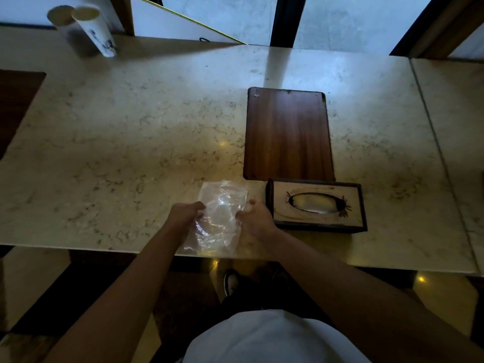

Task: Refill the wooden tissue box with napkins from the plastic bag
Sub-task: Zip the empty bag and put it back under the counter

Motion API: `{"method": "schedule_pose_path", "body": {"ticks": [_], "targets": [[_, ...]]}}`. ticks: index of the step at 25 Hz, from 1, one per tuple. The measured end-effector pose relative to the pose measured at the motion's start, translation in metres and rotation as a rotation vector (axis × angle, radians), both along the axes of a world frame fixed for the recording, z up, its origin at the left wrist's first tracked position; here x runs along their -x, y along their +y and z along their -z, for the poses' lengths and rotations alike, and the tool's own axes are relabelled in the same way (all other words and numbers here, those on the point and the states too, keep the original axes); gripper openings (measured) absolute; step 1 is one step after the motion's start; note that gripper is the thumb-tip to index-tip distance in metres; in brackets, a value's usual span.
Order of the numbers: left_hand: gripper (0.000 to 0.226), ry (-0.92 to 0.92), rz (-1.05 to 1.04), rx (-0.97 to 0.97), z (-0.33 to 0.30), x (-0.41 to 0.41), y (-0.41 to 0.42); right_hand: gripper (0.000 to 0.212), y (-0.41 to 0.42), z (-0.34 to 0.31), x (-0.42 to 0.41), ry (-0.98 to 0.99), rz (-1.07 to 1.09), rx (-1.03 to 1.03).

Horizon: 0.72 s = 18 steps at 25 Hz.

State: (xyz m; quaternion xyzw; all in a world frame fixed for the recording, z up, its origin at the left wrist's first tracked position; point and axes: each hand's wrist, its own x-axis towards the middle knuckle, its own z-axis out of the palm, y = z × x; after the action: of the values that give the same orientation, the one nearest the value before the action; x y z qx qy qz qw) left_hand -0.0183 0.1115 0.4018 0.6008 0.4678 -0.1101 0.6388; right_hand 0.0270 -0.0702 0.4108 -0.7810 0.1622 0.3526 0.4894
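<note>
A clear plastic bag [218, 216] lies flat on the marble counter [117, 142] near its front edge. My left hand [184, 214] grips the bag's left side and my right hand [255, 218] pinches its right side. The bag looks see-through, and I cannot tell whether napkins are inside. Just right of my right hand stands the wooden tissue box [315, 205], with something pale showing through its oval slot. A dark wooden panel [288, 134], maybe the box's bottom cover, lies flat behind the box.
A tall white patterned cup [95, 30] stands at the counter's back left, against a mirror. A seam in the counter [440, 153] runs along the right. The front edge is close below the bag; my shoes show on the floor.
</note>
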Motion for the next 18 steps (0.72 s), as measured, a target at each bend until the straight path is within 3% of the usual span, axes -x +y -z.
{"method": "schedule_pose_path", "body": {"ticks": [2,3,7,13,16,18], "targets": [[0.014,-0.015,-0.043,0.161,-0.009,0.003,0.005,0.016,-0.002,-0.005,-0.003,0.055,0.032,-0.091],[0.014,-0.028,-0.036,0.225,-0.012,0.004,0.008,0.011,-0.004,-0.009,-0.005,0.081,0.045,-0.126],[0.011,-0.166,0.003,0.323,-0.025,0.002,0.009,0.014,-0.012,-0.022,-0.010,0.073,0.106,-0.229],[0.016,-0.329,0.174,0.152,-0.046,-0.002,0.012,0.014,-0.029,-0.045,-0.020,-0.200,0.090,-0.253],[0.021,-0.399,0.212,0.168,-0.058,-0.004,0.011,0.014,-0.037,-0.055,-0.022,-0.424,-0.019,-0.215],[0.022,-0.442,0.220,0.191,-0.065,-0.007,0.010,0.014,-0.042,-0.061,-0.021,-0.452,-0.002,-0.319]]}}
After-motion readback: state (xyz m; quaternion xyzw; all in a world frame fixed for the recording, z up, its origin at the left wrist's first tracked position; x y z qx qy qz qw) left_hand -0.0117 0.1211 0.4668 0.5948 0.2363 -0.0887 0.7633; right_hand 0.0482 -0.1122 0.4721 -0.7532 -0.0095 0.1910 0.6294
